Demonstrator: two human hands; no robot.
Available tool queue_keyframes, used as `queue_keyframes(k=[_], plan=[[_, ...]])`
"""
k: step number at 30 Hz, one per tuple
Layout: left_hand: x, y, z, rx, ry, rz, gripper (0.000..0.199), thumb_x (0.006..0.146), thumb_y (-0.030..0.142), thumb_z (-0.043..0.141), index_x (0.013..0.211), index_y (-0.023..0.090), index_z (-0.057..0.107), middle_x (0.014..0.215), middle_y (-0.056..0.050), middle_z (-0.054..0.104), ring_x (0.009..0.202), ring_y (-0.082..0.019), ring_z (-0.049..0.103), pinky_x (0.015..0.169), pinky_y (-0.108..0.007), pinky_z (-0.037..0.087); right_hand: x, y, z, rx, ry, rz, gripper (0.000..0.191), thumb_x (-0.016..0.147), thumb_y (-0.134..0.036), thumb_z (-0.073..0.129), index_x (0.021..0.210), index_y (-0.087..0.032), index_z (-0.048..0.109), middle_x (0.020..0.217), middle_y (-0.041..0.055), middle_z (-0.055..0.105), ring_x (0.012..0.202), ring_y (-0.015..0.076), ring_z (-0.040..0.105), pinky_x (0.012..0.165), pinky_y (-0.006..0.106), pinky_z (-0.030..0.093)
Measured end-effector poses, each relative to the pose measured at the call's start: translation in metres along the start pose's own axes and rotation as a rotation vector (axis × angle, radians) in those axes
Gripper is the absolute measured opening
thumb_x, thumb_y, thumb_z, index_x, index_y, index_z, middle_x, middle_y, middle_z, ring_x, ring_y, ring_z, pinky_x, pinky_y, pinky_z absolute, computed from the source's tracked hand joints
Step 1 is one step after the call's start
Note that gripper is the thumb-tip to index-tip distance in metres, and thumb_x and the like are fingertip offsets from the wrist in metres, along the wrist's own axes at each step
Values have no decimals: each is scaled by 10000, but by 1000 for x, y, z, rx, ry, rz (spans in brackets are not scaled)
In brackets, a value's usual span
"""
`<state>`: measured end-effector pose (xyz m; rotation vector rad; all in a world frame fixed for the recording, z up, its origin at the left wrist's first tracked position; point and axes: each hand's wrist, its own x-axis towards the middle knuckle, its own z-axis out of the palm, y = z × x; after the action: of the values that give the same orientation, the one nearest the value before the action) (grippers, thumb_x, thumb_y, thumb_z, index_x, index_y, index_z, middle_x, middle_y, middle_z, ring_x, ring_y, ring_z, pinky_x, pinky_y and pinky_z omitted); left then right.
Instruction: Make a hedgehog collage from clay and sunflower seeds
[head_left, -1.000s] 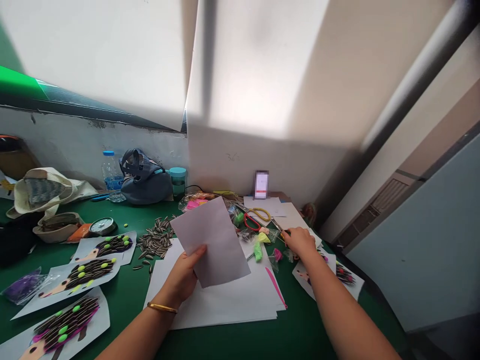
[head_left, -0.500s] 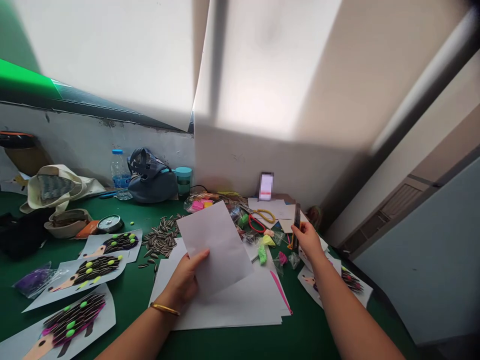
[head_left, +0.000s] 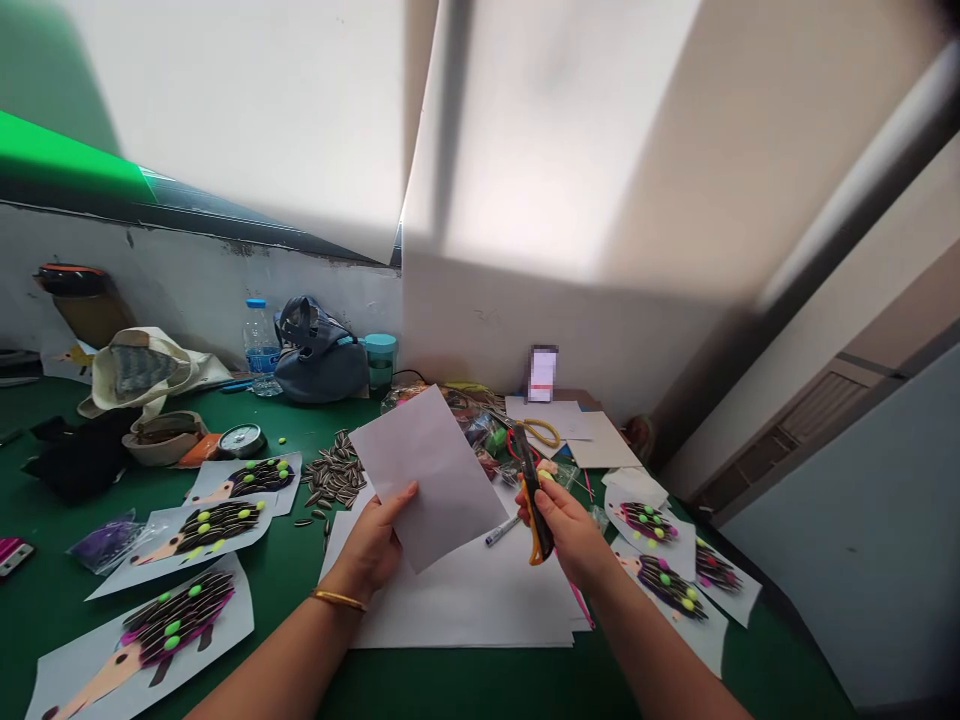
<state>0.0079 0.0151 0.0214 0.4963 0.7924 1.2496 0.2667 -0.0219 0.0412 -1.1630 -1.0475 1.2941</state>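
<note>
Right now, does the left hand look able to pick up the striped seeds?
Probably not yet: the left hand has its grip on a white sheet. With that released, the nearby seeds look reachable.

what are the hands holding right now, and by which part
The left hand grips the white sheet by its lower left edge; the right hand holds the utility knife by its handle.

Seeds (head_left: 335,474) lie left of the paper stack (head_left: 465,612), the phone (head_left: 542,375) behind it, hedgehog pictures (head_left: 187,620) on both sides
</note>
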Motion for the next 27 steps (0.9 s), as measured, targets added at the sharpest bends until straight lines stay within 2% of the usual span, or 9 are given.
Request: queue_keyframes(k=[5,9,12,15,18,20,24,27], plan=[[0,0,-2,10,10,-1,590,716,248,811,1264,208,595,1006,-97,759,895,-273,730,804,-395,600,-2,2,7,-33,9,-55,481,804,-652,630,951,-195,645,795,21,628,675,142,548,657,280,470],[-2,1,-1,0,-1,-11,573,719,242,810,1251,207,601,966,-84,763,882,-265,731,801,-384,597,-7,5,5,4,-17,1,490,847,-671,556,882,-186,615,709,2,574,597,117,482,585,256,413],[-2,2,-1,-7,2,-9,532,723,238,807,1220,205,619,968,-76,763,873,-256,731,797,-376,599,-14,9,2,34,-36,43,526,852,-705,507,962,-197,585,672,-17,528,546,111,433,539,251,364],[-2,2,-1,-7,13,-13,497,732,238,799,1198,203,631,973,-75,763,876,-251,733,801,-371,600,-21,10,-4,34,-90,62,470,821,-614,642,1084,-244,518,769,-30,530,547,91,425,536,235,334],[-1,1,-1,-24,24,17,482,732,204,794,1186,201,634,978,-71,764,873,-238,736,820,-359,597,-31,11,-11,-38,-105,62,404,814,-493,712,1062,-241,515,810,-25,528,621,99,459,593,241,364],[0,1,-2,-39,39,38,474,729,175,790,1177,196,636,966,-69,765,857,-229,739,827,-351,596,-38,10,-13,-111,-119,42,384,834,-496,684,1059,-219,544,805,-17,508,666,115,463,637,260,388],[2,2,-1,-35,53,35,432,740,151,771,1151,184,642,928,-66,768,834,-219,741,815,-338,599,-54,8,-11,-160,-160,82,472,828,-495,680,1187,-234,520,810,-29,449,630,106,404,578,250,345],[1,2,-1,-22,45,54,417,729,146,778,1124,172,647,918,-68,766,843,-221,741,805,-326,600,-63,14,-4,-158,-147,106,501,808,-469,702,1206,-254,487,804,-36,460,607,98,381,542,235,315]])
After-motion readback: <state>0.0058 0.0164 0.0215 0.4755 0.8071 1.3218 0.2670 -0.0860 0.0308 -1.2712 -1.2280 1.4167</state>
